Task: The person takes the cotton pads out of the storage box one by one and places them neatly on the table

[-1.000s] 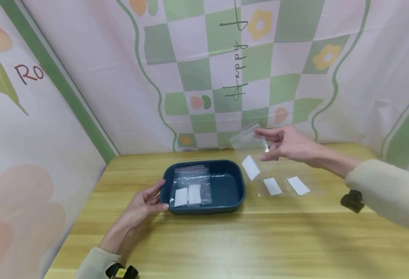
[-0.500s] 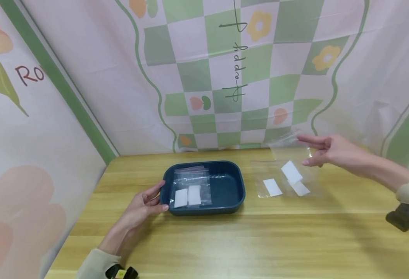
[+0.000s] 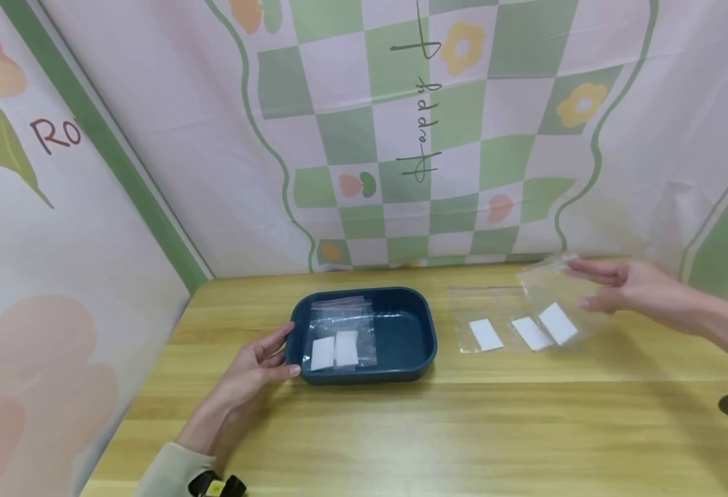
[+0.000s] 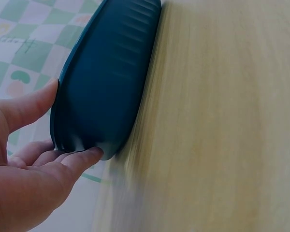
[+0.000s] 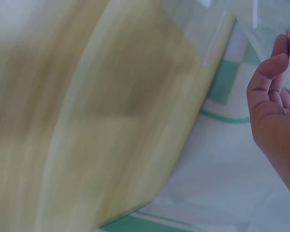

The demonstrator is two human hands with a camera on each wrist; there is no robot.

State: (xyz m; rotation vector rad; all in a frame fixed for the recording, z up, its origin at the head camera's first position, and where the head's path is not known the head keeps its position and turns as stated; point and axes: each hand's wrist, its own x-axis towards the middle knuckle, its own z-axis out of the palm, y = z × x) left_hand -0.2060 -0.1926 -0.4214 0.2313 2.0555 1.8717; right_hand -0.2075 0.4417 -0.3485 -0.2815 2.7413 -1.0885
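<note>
My left hand (image 3: 248, 369) grips the left end of a dark blue rectangular tray (image 3: 395, 373). In the left wrist view, its thumb and fingers press on the end wall of that tray (image 4: 101, 82). Clear zip bags (image 3: 341, 316) with two white cards showing lie inside the tray's left half. To the right, my right hand (image 3: 643, 295) pinches the top of a clear zip bag (image 3: 540, 286), which hangs with a white card (image 3: 558, 323) in it. Below and left of it, two similar bags with white cards (image 3: 485, 334) lie on the table. The right wrist view shows only part of the held bag.
The wooden table (image 3: 364, 435) ends at the back against a hanging cloth (image 3: 463, 138) with a green-and-white checkered print. Another printed cloth (image 3: 90, 255) hangs along the left side. The right half of the tray floor is bare.
My right hand has carried the pinched bag rightward from beside the tray and lowered it past the two bags on the table. The left hand and tray have stayed still.
</note>
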